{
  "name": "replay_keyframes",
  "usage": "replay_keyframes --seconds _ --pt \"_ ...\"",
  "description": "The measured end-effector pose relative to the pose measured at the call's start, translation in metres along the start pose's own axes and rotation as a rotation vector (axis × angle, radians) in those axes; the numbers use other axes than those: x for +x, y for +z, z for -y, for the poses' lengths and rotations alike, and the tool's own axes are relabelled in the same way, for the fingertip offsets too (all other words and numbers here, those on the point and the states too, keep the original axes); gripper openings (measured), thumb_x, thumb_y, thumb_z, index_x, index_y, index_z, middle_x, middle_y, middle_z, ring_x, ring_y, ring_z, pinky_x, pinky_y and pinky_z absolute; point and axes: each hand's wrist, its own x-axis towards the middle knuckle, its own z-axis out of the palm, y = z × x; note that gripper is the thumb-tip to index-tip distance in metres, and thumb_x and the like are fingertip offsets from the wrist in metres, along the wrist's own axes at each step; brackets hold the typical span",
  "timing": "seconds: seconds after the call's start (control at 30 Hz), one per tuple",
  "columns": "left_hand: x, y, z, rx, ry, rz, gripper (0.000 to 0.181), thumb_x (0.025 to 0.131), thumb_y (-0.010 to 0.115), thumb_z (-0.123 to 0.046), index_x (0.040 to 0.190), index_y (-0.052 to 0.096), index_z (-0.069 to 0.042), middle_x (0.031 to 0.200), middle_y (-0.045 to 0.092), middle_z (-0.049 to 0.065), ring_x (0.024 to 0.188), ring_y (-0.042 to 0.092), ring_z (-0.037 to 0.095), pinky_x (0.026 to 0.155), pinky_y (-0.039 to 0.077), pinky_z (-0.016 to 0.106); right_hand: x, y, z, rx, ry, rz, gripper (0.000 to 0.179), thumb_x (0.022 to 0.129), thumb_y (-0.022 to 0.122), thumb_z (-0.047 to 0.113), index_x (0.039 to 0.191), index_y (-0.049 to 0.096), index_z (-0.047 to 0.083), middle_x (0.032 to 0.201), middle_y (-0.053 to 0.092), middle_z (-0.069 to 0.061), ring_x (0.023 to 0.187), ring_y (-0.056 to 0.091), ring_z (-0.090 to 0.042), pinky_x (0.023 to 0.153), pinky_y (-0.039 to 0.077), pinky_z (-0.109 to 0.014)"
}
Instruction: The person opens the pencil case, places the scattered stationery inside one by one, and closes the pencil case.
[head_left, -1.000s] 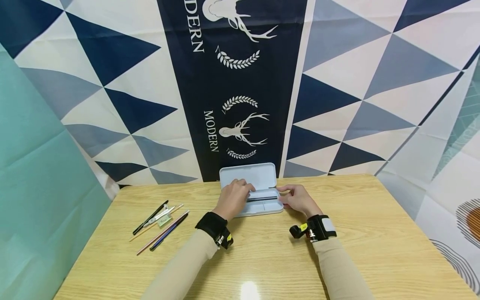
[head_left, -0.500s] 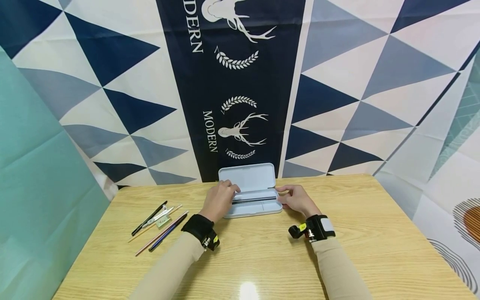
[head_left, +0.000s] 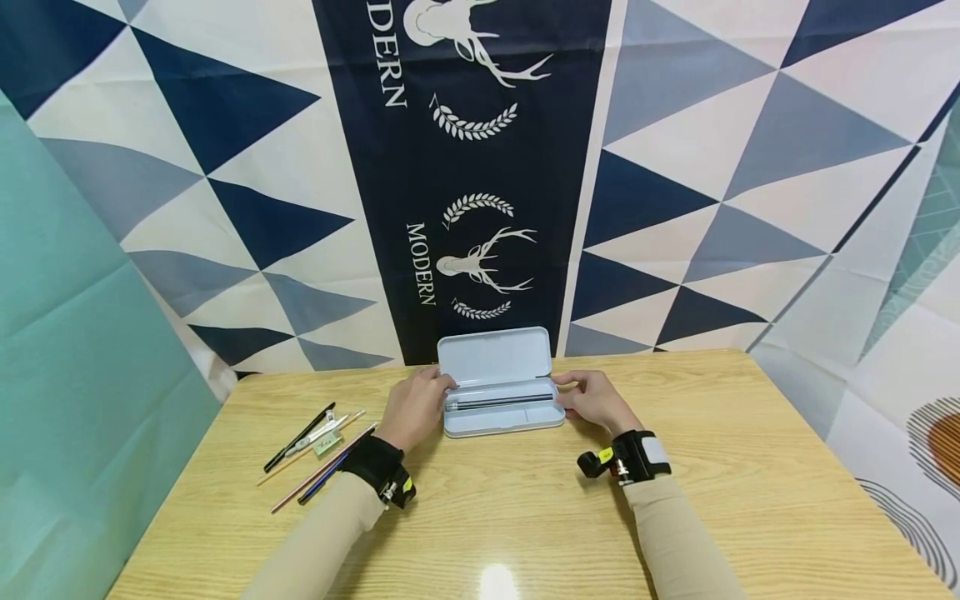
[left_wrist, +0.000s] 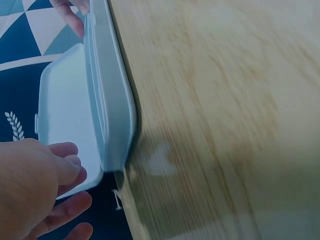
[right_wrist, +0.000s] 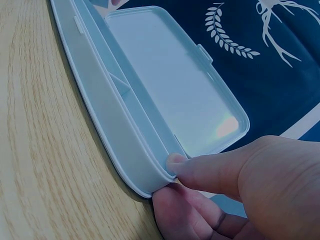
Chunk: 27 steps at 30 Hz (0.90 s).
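Note:
An open light-blue pencil case [head_left: 504, 422] lies at the table's far edge, its lid [head_left: 495, 356] tipped back toward the wall. Dark, slim pens or pencils [head_left: 498, 402] lie in its rear section; exactly how many I cannot tell. My right hand [head_left: 596, 398] grips the case's right end, with the thumb [right_wrist: 200, 172] over the rim and fingers curled below. At the left end is my left hand [head_left: 412, 408], its fingers [left_wrist: 70, 205] loosely bent and apart. Nothing shows in its grasp. Whether it touches the case is unclear.
Left on the wooden table [head_left: 480, 508] lie a black pen [head_left: 298, 439], a white compass-like tool [head_left: 322, 430], a small pale-green eraser-like block [head_left: 327, 442], a wooden stick or pencil [head_left: 281, 467], a pink pencil [head_left: 315, 477] and a blue pen [head_left: 318, 485]. Patterned cloth [head_left: 480, 167] hangs behind.
My left hand has moved left from over the middle of the case to its left end, uncovering the dark pens or pencils inside. The right hand stays at the right end.

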Motion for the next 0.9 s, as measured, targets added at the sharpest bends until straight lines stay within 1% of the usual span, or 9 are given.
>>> replay_keyframes --seconds 0.07,0.17,0.3,0.57,0.77,0.9 --pt "-0.003 -0.001 0.005 0.017 0.005 -0.008 0.019 0.102 0.077 -0.002 0.115 0.086 -0.013 0.111 0.081 0.010 0.105 0.078 0.030 0.077 0.067 0.046 0.000 0.000 0.000 0.002 0.001 -0.001 0.048 0.103 0.075 0.002 0.150 0.068 -0.004 0.076 0.055 0.000 0.070 0.059 -0.012 0.067 0.056 -0.020" --pt "-0.006 -0.002 0.012 0.035 0.010 -0.016 0.020 0.101 0.078 -0.001 0.115 0.086 -0.013 0.105 0.079 0.010 0.100 0.078 0.030 0.072 0.065 0.044 0.001 0.001 0.000 -0.003 0.006 0.002 0.048 0.103 0.075 0.003 0.151 0.067 -0.004 0.076 0.055 0.000 0.070 0.059 -0.012 0.067 0.056 -0.020" --pt "-0.011 -0.005 0.021 0.046 0.005 -0.013 0.019 0.102 0.078 -0.002 0.114 0.086 -0.013 0.105 0.079 0.009 0.099 0.078 0.031 0.072 0.065 0.044 0.002 0.001 -0.001 -0.004 0.014 0.002 0.048 0.103 0.075 0.002 0.150 0.068 -0.004 0.077 0.057 -0.001 0.070 0.060 -0.012 0.067 0.056 -0.021" --pt "-0.020 -0.009 0.038 0.060 -0.043 0.021 0.018 0.100 0.082 -0.004 0.114 0.085 -0.014 0.104 0.079 0.010 0.097 0.076 0.031 0.072 0.064 0.044 0.003 0.002 -0.003 0.001 0.013 -0.002 0.047 0.103 0.075 0.002 0.149 0.069 -0.004 0.079 0.059 -0.002 0.071 0.061 -0.013 0.067 0.057 -0.021" --pt "-0.029 -0.014 0.053 0.088 -0.044 -0.002 0.018 0.099 0.082 -0.002 0.113 0.085 -0.012 0.099 0.076 0.010 0.088 0.073 0.029 0.063 0.060 0.039 0.004 0.001 -0.003 0.002 0.022 0.001 0.047 0.103 0.074 0.002 0.150 0.069 -0.003 0.080 0.060 -0.003 0.072 0.062 -0.013 0.068 0.057 -0.021" --pt "-0.035 -0.020 0.063 0.108 -0.064 0.008 0.018 0.099 0.082 -0.002 0.114 0.085 -0.011 0.099 0.076 0.011 0.087 0.072 0.029 0.062 0.059 0.038 0.004 0.000 -0.002 0.000 0.021 0.001 0.047 0.104 0.073 0.002 0.151 0.068 -0.003 0.081 0.060 -0.002 0.074 0.062 -0.013 0.069 0.058 -0.020"
